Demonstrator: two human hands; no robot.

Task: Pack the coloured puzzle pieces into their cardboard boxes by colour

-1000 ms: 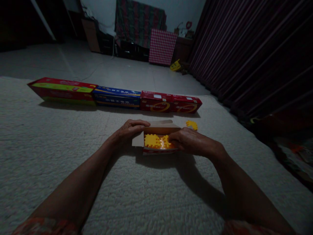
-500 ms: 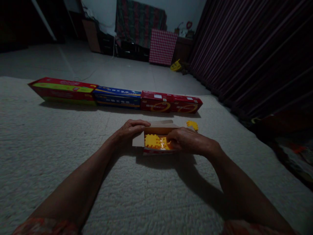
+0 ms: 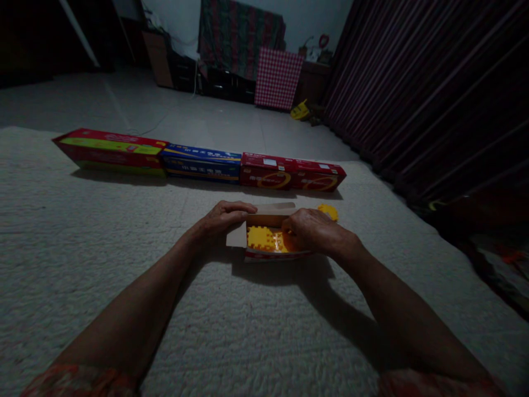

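A small open cardboard box [image 3: 285,256] with red on its front lies on the pale quilted cover, its white flaps spread. Several yellow plastic interlocking pieces [image 3: 260,237] with notched edges are inside. My left hand [image 3: 225,218] grips the box's left end, thumb along the top and fingers at the back corner. Inside the right part of the box, the bent fingers of my right hand [image 3: 312,229] close on a yellow interlocking piece; their tips are partly hidden. Behind that hand, another yellow piece [image 3: 329,212] shows beyond the box, partly covered.
A row of closed boxes stands beyond my hands: a red and green one [image 3: 111,150], a blue one [image 3: 201,164] and two red ones [image 3: 268,172]. A dark curtain [image 3: 397,88] hangs at right. A checked cloth [image 3: 278,78] covers furniture across the tiled floor.
My right hand has shifted slightly left and lifts a little at the wrist, showing more of the yellow piece behind it. My left hand stays on the box. The whole view has shifted slightly.
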